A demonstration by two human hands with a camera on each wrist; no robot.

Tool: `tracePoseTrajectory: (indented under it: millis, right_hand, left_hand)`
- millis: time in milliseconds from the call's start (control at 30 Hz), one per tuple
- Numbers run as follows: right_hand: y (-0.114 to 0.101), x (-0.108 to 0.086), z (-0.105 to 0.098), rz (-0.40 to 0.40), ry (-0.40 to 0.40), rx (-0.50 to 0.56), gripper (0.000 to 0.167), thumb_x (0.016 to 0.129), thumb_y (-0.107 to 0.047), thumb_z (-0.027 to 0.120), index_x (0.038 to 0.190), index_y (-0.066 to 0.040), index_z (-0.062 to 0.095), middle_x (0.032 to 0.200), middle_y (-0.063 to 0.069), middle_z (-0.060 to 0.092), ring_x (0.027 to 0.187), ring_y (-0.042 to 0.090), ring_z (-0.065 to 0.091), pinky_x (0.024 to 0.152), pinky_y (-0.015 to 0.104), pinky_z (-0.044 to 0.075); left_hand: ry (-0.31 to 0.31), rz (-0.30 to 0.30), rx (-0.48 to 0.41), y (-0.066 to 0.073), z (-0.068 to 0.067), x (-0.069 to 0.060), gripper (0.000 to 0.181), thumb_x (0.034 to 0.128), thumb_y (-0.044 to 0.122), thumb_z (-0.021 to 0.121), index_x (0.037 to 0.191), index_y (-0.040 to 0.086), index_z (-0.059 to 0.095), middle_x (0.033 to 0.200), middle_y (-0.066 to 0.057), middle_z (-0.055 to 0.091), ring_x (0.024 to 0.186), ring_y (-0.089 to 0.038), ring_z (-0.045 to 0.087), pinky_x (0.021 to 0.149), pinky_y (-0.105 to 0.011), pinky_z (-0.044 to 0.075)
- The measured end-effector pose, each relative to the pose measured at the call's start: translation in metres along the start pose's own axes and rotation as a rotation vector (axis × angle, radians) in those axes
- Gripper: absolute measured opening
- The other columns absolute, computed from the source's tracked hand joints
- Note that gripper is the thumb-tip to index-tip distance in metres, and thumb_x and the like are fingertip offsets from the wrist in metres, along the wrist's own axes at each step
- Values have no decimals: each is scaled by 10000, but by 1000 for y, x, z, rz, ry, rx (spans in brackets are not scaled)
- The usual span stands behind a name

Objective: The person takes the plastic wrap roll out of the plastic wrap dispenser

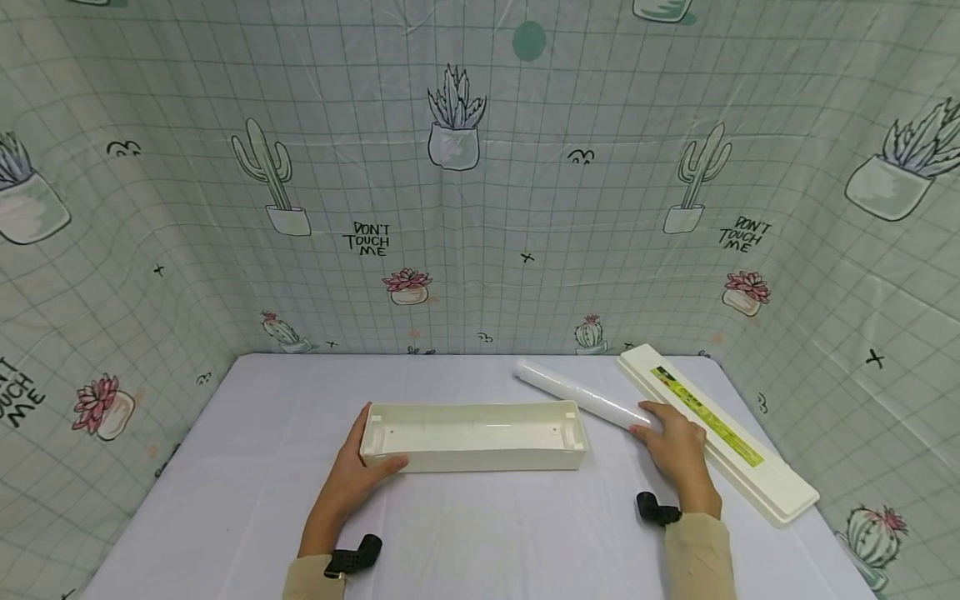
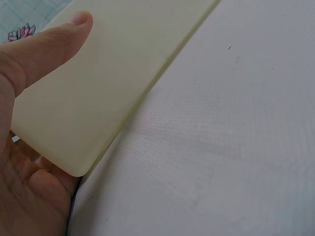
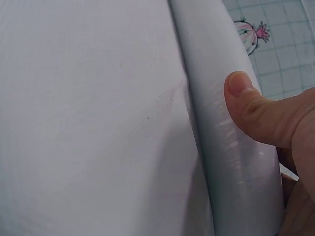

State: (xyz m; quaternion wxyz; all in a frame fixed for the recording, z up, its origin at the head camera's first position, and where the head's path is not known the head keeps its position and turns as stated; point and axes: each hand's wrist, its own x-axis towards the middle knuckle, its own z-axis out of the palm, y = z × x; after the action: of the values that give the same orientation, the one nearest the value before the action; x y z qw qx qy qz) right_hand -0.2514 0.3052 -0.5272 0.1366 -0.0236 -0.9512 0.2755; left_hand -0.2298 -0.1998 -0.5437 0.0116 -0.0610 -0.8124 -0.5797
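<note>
A long cream plastic box (image 1: 480, 461) stands open side up on the table; its inside looks bare. My left hand (image 1: 354, 479) grips its left end, thumb (image 2: 54, 46) against the front wall and the other fingers around the end. To the right, a white roll of cling film (image 1: 573, 392) lies slanted on the table. My right hand (image 1: 678, 454) holds the roll's near end, thumb (image 3: 251, 105) on one side and fingers on the far side, partly hidden. Close beside that hand lies a long cream lid (image 1: 780, 496) with a yellow-green label (image 1: 708, 417).
A white cloth covers the table (image 1: 495, 533). Behind and at both sides hangs a grid-patterned curtain (image 1: 480, 217) with printed cacti. The lid reaches from the table's back edge to its right edge. Each wrist wears a black camera mount (image 1: 358, 554).
</note>
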Motion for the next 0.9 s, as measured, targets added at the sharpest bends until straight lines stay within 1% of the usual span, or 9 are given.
tracePoseTrajectory:
  millis: [267,500,700,800,900]
  right_hand:
    - [1,-6,-5,39,-59,17,509,942,-205,745,1382,6,600,1446,326,528,1364,524,468,1050,686,220]
    - [-1,-8,-8,69,-107,19,520,951,-220,741,1395,5,591,1462,332,509,1392,522,431,1022,693,235]
    - [-2,-8,-7,75,-112,24,522,949,-217,741,1396,6,591,1461,329,514,1394,517,431,1005,680,251]
    - [-3,-5,-6,68,-117,18,528,950,-233,740,1397,4,588,1461,325,518,1393,511,434,996,680,264]
    - [-6,-3,-5,67,-115,13,524,950,-231,738,1392,7,589,1456,322,522,1396,508,431,1014,691,262]
  left_hand:
    - [-9,-2,3,0,3,-1,1135,859,255,846,1675,152,64,1693,-172,241,1551,-421,231,1221,-663,202]
    - [-11,0,-15,-5,5,-1,1142,856,270,850,1674,141,64,1689,-166,248,1550,-418,233,1218,-669,202]
    - [-15,2,5,-3,3,-1,1133,868,292,838,1672,123,58,1692,-182,232,1544,-429,234,1213,-675,206]
    - [-8,0,5,-4,0,-1,1133,871,285,835,1673,127,51,1692,-180,231,1545,-424,230,1214,-673,202]
    - [-7,3,-4,-3,-1,-1,1133,872,277,835,1673,134,46,1691,-175,234,1547,-416,227,1216,-669,200]
